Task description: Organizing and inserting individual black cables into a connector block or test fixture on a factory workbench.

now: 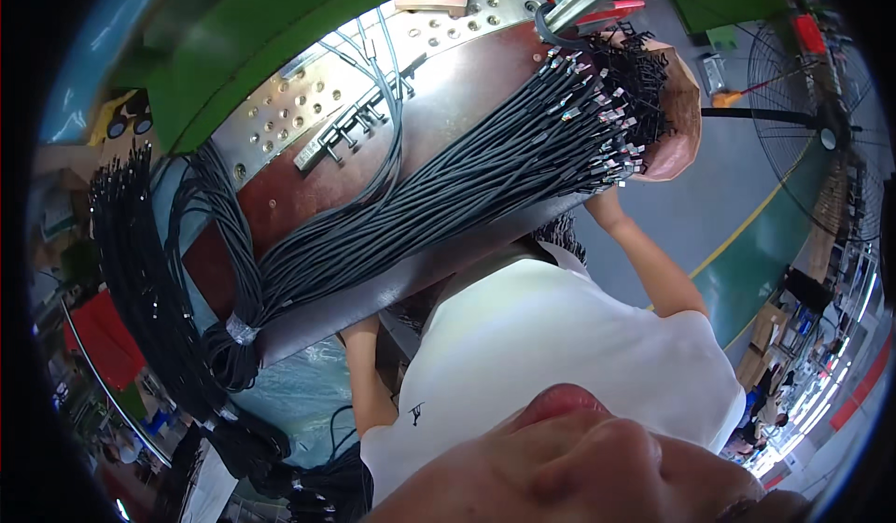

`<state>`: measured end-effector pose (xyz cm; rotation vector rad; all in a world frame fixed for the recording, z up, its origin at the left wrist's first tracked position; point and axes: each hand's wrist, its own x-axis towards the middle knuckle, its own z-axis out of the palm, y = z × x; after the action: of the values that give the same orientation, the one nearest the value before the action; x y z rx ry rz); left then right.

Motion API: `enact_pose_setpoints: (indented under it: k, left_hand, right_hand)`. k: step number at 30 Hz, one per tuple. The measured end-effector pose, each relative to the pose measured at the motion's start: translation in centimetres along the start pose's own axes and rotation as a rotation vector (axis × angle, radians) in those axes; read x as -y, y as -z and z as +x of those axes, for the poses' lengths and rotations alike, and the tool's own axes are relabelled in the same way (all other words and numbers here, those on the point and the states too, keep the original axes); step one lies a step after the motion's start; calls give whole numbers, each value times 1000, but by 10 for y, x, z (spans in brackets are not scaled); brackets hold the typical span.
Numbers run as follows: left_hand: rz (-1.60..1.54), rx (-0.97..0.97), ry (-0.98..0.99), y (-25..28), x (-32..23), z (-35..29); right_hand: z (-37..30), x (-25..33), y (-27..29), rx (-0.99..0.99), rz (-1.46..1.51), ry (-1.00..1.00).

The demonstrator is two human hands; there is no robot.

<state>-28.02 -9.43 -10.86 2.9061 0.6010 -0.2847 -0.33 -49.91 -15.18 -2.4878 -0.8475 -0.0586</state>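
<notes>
A large bundle of black cables (448, 164) with metal plug ends lies across the machine's metal work table (308, 322). Its near-left end is gathered by a clear wrap (241, 329). My left hand (360, 328) is at the near edge of the table, its fingers hidden beneath that edge. At the right end of the table, below the plug ends, is my right hand (605, 206); its fingers are hidden too. Whether either hand holds anything cannot be seen. A few cables loop up from the bundle toward a metal fixture with small posts (359, 117).
Another thick bunch of black cables (140, 262) hangs at the left. A brown container (686, 117) with small black parts stands past the right table end. Green machine framing (252, 33) crosses above. A fan (807, 131) stands on the right, and clear plastic sheeting (303, 392) is at the lower left.
</notes>
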Motion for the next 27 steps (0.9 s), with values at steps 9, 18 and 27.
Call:
enact_pose_setpoints:
  k: [9, 18, 27]
  left_hand:
    - [-69, -91, 17, -2, 8, -10]
    - [-721, 648, -127, 133, -53, 3]
    - [-491, -200, -690, 154, -166, 102]
  right_hand:
    - [5, 16, 3, 116, 48, -82]
    - [75, -21, 115, -351, 250, -251]
    - [269, 190, 17, 191, -364, 793]
